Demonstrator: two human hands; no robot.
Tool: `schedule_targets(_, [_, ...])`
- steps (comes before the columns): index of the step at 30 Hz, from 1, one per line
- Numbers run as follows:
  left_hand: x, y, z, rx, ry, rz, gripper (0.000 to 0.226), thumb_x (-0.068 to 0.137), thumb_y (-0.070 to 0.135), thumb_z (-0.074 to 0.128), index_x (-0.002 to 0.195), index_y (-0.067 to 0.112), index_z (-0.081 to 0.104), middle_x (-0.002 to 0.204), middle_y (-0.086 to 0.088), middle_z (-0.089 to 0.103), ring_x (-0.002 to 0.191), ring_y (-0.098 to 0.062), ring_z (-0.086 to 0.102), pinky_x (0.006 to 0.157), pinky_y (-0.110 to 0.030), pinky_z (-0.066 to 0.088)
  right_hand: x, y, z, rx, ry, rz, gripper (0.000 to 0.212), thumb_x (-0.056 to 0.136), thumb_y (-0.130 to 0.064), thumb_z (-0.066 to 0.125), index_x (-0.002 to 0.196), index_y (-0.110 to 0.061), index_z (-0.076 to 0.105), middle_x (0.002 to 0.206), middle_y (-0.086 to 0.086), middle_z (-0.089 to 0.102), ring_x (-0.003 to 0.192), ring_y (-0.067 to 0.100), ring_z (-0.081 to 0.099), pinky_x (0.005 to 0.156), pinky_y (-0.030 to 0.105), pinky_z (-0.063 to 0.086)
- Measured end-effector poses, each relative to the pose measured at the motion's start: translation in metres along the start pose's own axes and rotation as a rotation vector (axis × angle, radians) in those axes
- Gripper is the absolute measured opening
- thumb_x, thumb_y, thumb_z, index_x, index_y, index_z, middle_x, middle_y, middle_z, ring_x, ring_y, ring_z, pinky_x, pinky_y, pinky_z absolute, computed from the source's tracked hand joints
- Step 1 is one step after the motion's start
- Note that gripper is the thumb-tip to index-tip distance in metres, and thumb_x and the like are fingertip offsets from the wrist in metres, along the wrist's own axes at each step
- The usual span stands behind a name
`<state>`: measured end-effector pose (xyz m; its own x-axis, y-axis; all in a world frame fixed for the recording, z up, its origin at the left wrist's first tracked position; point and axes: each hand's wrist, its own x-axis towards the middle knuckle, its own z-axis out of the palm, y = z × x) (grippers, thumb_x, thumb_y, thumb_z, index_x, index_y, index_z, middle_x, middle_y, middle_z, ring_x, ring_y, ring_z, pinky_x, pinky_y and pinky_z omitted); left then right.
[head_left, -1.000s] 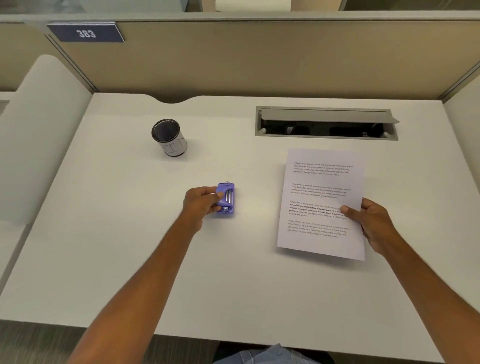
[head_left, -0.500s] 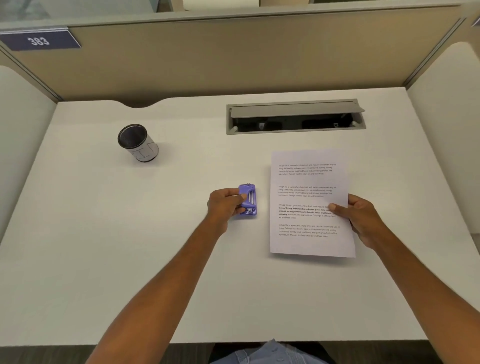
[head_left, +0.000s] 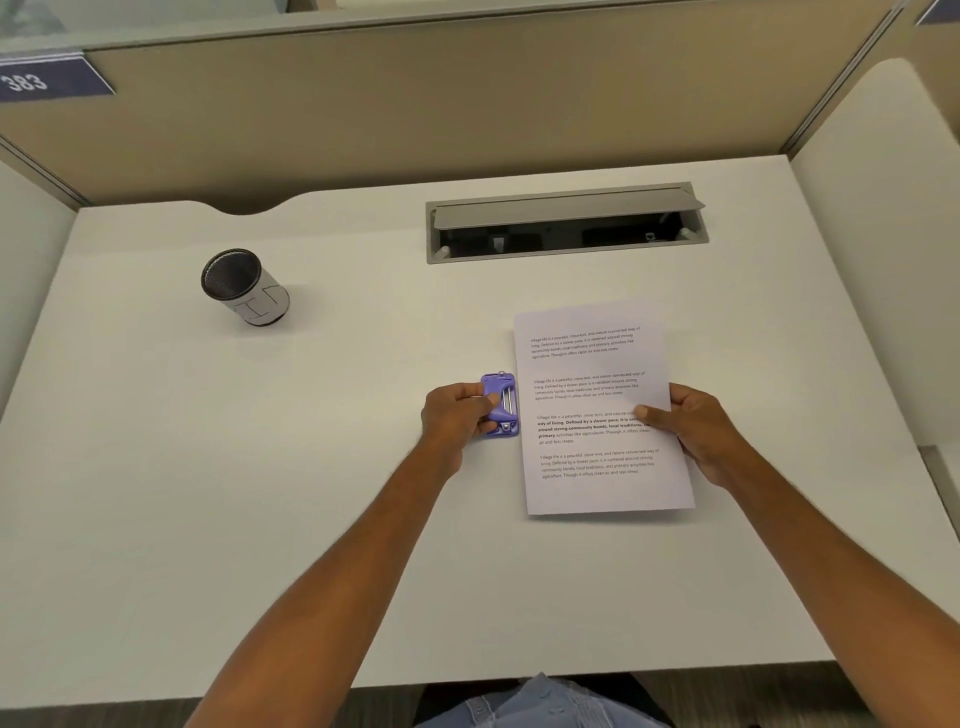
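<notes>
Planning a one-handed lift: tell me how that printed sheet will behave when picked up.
Probably floppy: the sheet is a thin page, gripped at its edge by the right hand, so it may sag. Likely light; could slide on the smooth desk.

1. Placard (head_left: 49, 79), dark blue, mounted at the upper left of the partition (head_left: 467, 104): white numerals "383".
2. Printed sheet (head_left: 587, 364), white with small black type: four paragraphs, each opening "Village life is a peaceful, close-knit, and nature-connected way of living."
3. Same sheet, continuation of each paragraph: "Defined by a slower pace, it is centered around strong community bonds, local traditions, and primary activities like agriculture. Though it offers clean air and less stress."
4. Same sheet, third paragraph: bold type from "way of living" through "primary"; some line ends are covered.
</notes>
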<state>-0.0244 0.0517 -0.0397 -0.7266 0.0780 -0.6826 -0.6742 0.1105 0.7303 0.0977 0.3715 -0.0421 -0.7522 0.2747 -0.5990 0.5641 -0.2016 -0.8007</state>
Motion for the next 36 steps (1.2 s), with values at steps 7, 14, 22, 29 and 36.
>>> schedule_targets(7, [0.001,-0.004,0.000,-0.015,-0.005,-0.010,0.014,0.096,0.005,0.081,0.110,0.001,0.079,0.101,-0.018,0.079,0.088,-0.029,0.074,0.094,-0.044,0.067,0.004,0.004,0.004,-0.031,0.010,0.004,0.036,0.089,-0.009,0.087,0.123,-0.017,0.079,0.116,0.004,0.084,0.101,0.029,0.083,0.076,0.035,0.068])
schedule_targets(14, [0.001,-0.006,-0.002,-0.015,-0.037,0.000,0.011,0.097,0.004,0.079,0.109,0.003,0.078,0.094,-0.013,0.079,0.072,-0.019,0.079,0.069,-0.026,0.068,0.005,0.004,0.011,-0.033,0.016,-0.004,0.035,0.090,-0.008,0.086,0.122,-0.017,0.079,0.115,0.004,0.085,0.100,0.027,0.083,0.076,0.032,0.068])
schedule_targets(22, [0.004,-0.010,-0.003,-0.003,-0.036,0.001,0.022,0.098,0.010,0.080,0.117,0.000,0.077,0.101,-0.015,0.080,0.086,-0.026,0.075,0.087,-0.038,0.069,0.003,0.002,0.026,-0.028,-0.022,0.002,0.037,0.090,-0.007,0.086,0.125,-0.015,0.078,0.117,0.004,0.084,0.102,0.025,0.083,0.076,0.030,0.067])
schedule_targets(29, [0.005,-0.011,-0.005,-0.008,-0.075,0.007,0.028,0.099,0.009,0.079,0.123,-0.004,0.074,0.106,-0.022,0.079,0.093,-0.030,0.072,0.083,-0.034,0.068,0.004,-0.003,0.032,-0.037,-0.033,0.020,0.038,0.091,-0.005,0.084,0.127,-0.012,0.077,0.117,0.005,0.084,0.101,0.027,0.083,0.076,0.032,0.067])
schedule_targets(36, [0.007,-0.012,-0.005,-0.007,-0.077,0.006,0.029,0.099,0.008,0.079,0.124,-0.005,0.073,0.121,-0.031,0.078,0.095,-0.033,0.072,0.104,-0.053,0.063,0.004,-0.003,0.034,-0.060,-0.009,0.040,0.037,0.091,-0.006,0.084,0.126,-0.013,0.077,0.117,0.006,0.084,0.103,0.029,0.082,0.080,0.036,0.066])
